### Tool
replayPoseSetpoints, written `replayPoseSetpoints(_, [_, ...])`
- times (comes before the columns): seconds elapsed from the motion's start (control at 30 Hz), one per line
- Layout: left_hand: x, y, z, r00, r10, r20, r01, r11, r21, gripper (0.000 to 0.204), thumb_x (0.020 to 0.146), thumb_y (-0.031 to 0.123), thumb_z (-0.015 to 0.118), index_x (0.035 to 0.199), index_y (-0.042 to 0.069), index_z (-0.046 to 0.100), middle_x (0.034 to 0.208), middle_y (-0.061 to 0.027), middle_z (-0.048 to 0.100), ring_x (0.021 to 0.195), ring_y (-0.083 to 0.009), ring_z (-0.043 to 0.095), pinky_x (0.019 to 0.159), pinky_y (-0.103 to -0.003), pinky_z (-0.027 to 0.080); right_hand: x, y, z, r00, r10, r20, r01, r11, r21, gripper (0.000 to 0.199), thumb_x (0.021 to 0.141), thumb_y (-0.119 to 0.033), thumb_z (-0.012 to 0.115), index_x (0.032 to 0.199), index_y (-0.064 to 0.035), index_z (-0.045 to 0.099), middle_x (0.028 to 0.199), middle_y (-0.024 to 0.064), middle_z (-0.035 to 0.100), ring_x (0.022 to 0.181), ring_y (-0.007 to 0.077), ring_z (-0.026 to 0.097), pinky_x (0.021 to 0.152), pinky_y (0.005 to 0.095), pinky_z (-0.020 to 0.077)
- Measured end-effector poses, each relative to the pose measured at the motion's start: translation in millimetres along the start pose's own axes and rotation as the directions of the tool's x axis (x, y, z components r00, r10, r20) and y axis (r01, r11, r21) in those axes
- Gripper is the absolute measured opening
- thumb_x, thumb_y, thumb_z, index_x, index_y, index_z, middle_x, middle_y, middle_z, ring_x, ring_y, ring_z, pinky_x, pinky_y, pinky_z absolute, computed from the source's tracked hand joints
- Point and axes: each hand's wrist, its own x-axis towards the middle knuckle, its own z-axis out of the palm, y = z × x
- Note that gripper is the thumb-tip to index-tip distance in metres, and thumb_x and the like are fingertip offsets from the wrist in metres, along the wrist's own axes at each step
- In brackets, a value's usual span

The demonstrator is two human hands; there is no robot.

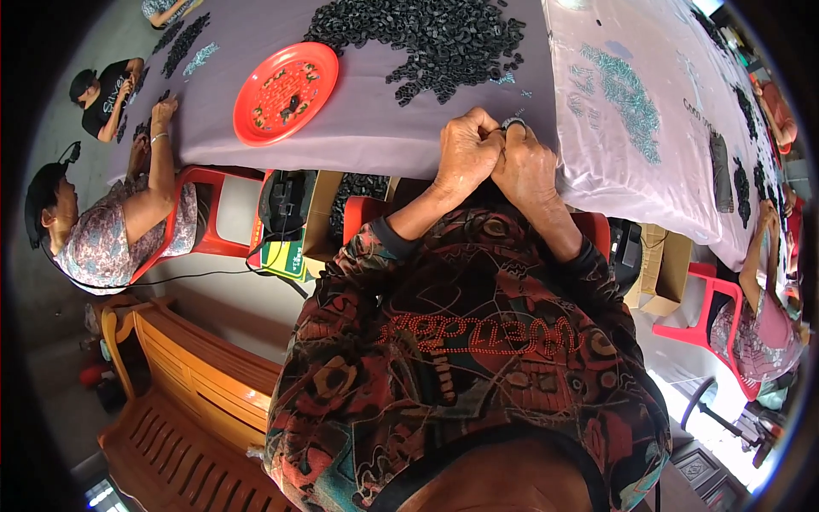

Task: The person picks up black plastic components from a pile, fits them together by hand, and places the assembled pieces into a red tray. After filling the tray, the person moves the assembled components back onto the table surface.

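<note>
Purple cloth (375,128) spreads ahead, wooden bench (205,369) behind, fingers (479,117) of both hands (467,155) (527,166) pinched closed on a dark piece (513,123)

I see a bare strip along the near edge of the table (380,115), between the tray (246,118) and left hand (466,155), where a hand could pass; farther in, the black pile (439,51) blocks.
</note>
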Motion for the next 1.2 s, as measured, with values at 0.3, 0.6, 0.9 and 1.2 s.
replayPoseSetpoints(0.3, [1, 3, -2, 1.0, -0.012, 0.028, 0.011, 0.998, 0.056, 0.006, 0.07, 0.002, 0.058, 0.072, -0.004, 0.059, 0.063, -0.0104, 0.061, 0.053, -0.0129, 0.055, 0.052, -0.028, 0.045, -1, 6, -1, 0.995, -0.07, -0.076, 0.072, 0.997, 0.023, 0.011, 0.071, -0.006, 0.055, 0.074, 0.0, 0.046, 0.068, 0.0152, 0.053, 0.058, 0.0332, 0.059, 0.048, 0.0399, 0.0483])
replayPoseSetpoints(0.6, [3, -4, -3, 0.992, -0.015, 0.122, -0.009, 0.981, 0.195, 0.012, 0.071, 0.008, 0.056, 0.071, -0.003, 0.06, 0.059, -0.0145, 0.059, 0.052, -0.0196, 0.057, 0.053, -0.032, 0.046, -6, 9, 3, 0.993, -0.097, -0.07, 0.095, 0.995, -0.032, 0.012, 0.073, -0.006, 0.055, 0.075, -0.0007, 0.044, 0.068, 0.0146, 0.052, 0.059, 0.032, 0.059, 0.048, 0.0387, 0.0488])
replayPoseSetpoints(0.9, [1, -7, 0, 0.995, -0.012, 0.098, -0.002, 0.99, 0.139, 0.011, 0.071, 0.006, 0.054, 0.069, -0.003, 0.059, 0.058, -0.0145, 0.059, 0.051, -0.0201, 0.056, 0.051, -0.033, 0.045, -9, 10, 8, 0.995, -0.067, -0.079, 0.068, 0.998, 0.007, 0.012, 0.073, -0.006, 0.055, 0.074, -0.0011, 0.044, 0.065, 0.0139, 0.053, 0.053, 0.0313, 0.059, 0.046, 0.0379, 0.0488])
replayPoseSetpoints(1.2, [2, -7, 0, 0.994, -0.015, 0.105, 0.001, 0.991, 0.132, 0.01, 0.072, 0.005, 0.054, 0.07, -0.004, 0.059, 0.056, -0.0127, 0.058, 0.049, -0.0155, 0.053, 0.049, -0.031, 0.043, -8, 13, 10, 0.995, -0.048, -0.085, 0.054, 0.996, 0.075, 0.013, 0.073, -0.007, 0.057, 0.076, -0.0006, 0.047, 0.066, 0.0142, 0.054, 0.055, 0.0324, 0.058, 0.047, 0.0396, 0.0481])
